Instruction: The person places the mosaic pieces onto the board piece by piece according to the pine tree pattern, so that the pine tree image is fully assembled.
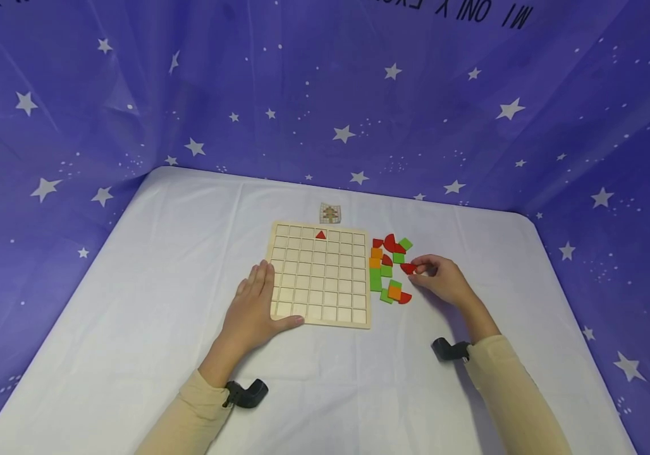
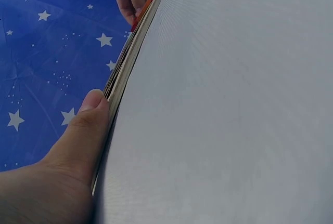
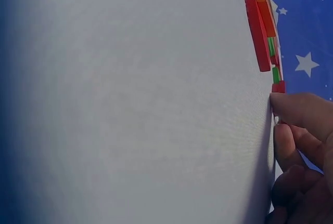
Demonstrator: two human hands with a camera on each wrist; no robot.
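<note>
A square wooden grid board (image 1: 317,321) lies on the white table, with one red triangle (image 1: 320,235) in its top row. My left hand (image 1: 251,309) steadies the board, straight fingers along its left side and thumb over the front edge. To the right of the board, my right hand (image 1: 444,281) pinches a red piece (image 1: 407,268) between thumb and fingertips, close over the cloth. In the right wrist view the thumb (image 3: 296,110) partly covers that red piece (image 3: 279,86).
Several loose green pieces (image 1: 375,281), orange squares (image 1: 377,253) and red rounded pieces (image 1: 390,242) lie along the board's right side, some overlapping. Behind the board sits a small pattern card (image 1: 330,213). A blue curtain with white stars (image 1: 344,134) surrounds the table.
</note>
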